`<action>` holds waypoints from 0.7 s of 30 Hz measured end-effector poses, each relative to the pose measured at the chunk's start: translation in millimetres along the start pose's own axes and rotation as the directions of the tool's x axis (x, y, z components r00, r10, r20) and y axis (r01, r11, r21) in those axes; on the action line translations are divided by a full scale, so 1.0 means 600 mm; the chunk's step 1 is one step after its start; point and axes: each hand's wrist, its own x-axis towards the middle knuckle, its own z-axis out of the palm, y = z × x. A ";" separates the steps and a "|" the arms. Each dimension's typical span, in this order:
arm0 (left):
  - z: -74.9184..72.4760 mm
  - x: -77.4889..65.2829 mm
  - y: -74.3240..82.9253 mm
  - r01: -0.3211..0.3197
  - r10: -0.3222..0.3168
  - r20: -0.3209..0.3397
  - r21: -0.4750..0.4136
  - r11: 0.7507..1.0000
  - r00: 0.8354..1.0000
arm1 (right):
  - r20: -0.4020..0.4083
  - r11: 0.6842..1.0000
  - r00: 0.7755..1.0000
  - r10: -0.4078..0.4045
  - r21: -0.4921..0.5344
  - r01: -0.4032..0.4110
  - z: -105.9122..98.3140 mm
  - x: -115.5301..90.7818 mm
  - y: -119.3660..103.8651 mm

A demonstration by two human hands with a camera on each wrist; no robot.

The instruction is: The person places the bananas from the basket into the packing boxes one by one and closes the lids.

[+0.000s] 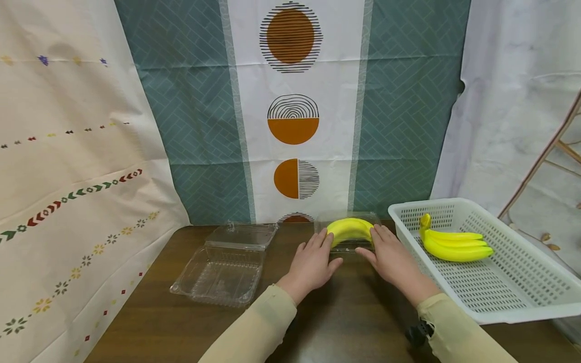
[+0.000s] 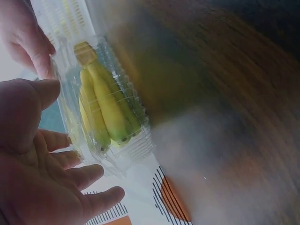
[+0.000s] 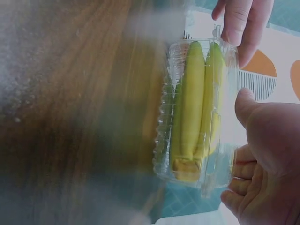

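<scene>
Before you, a dark wood-grain table is supporting, from left to right, an open clear clamshell, a second clear container, and a perforated white basket.

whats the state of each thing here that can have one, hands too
left hand: fingers loosely extended
right hand: fingers loosely extended
clear plastic clamshell at left: lid open, nothing visible inside
clear plastic clamshell between the hands: loaded, lid position unclear
curved yellow banana bunch: inside that clamshell
white perforated plastic basket: uncovered
second yellow banana bunch: lying in basket
</scene>
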 end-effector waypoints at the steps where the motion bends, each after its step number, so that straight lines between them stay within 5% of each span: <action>1: 0.000 0.001 0.000 0.000 0.000 -0.003 -0.001 1.000 1.000 | 0.001 1.000 1.000 0.002 0.003 -0.002 0.000 0.002 0.000; 21: 0.015 0.037 -0.007 0.028 -0.028 -0.004 -0.024 0.999 1.000 | 0.048 0.996 0.996 0.080 0.040 -0.082 0.010 0.034 0.008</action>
